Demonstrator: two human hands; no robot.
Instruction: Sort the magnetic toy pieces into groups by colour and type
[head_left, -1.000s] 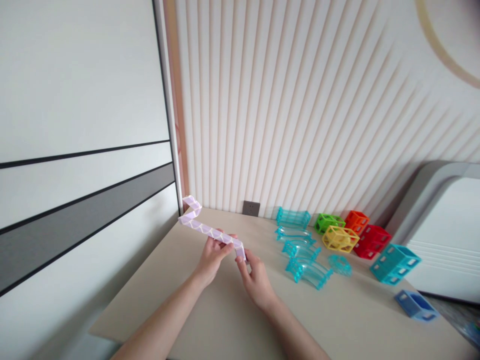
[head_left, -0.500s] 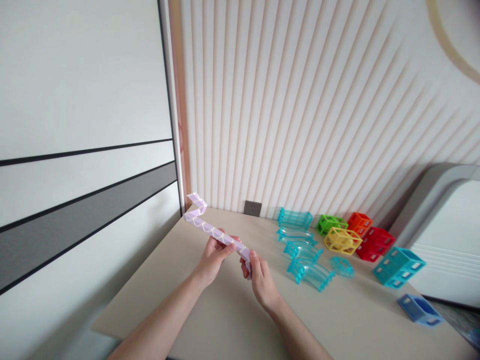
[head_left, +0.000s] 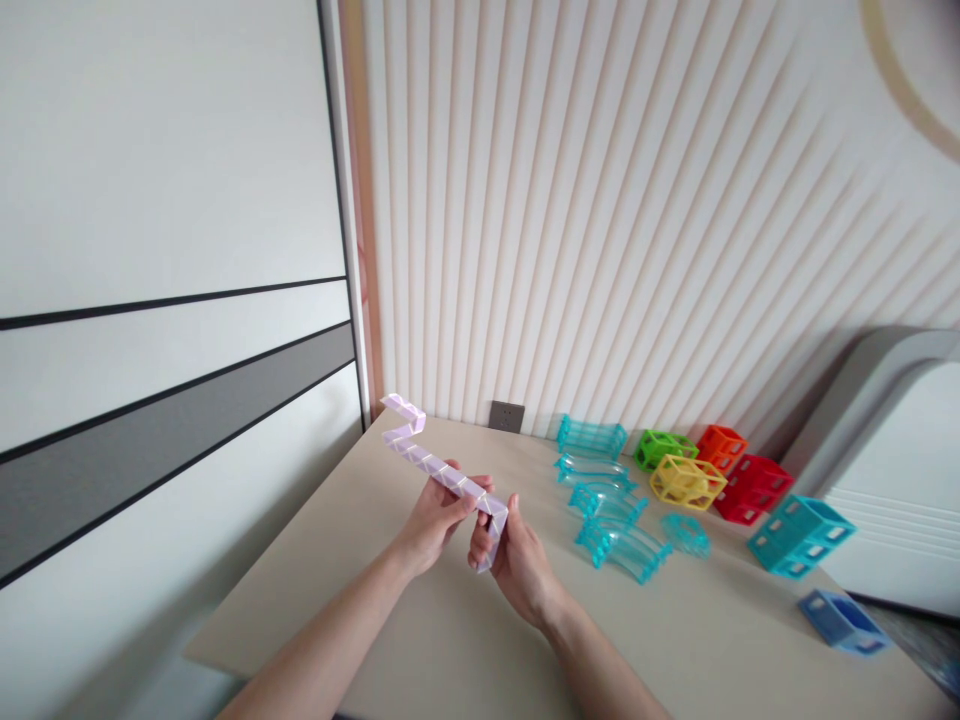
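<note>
Two hands pinch one lilac twist toy (head_left: 448, 477) above a beige desk (head_left: 337, 610), the left hand (head_left: 431, 525) at its middle, the right hand (head_left: 520, 575) at its folded end. Beyond lie four clear teal track pieces (head_left: 622, 550), one teal ring (head_left: 685, 535), six coloured cage blocks (head_left: 688, 482), and one wall socket (head_left: 506, 415) on a ribbed wall (head_left: 570, 220).

A lilac twist puzzle (head_left: 409, 447) bends in a zigzag, its near end apparently folded.

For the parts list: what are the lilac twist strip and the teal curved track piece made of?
The lilac twist strip looks like opaque, matte plastic, with creased hinge lines between its segments. The teal curved track piece looks like glossy, translucent moulded plastic, as the tabletop shows through it. Exact plastic types can't be told.
</note>
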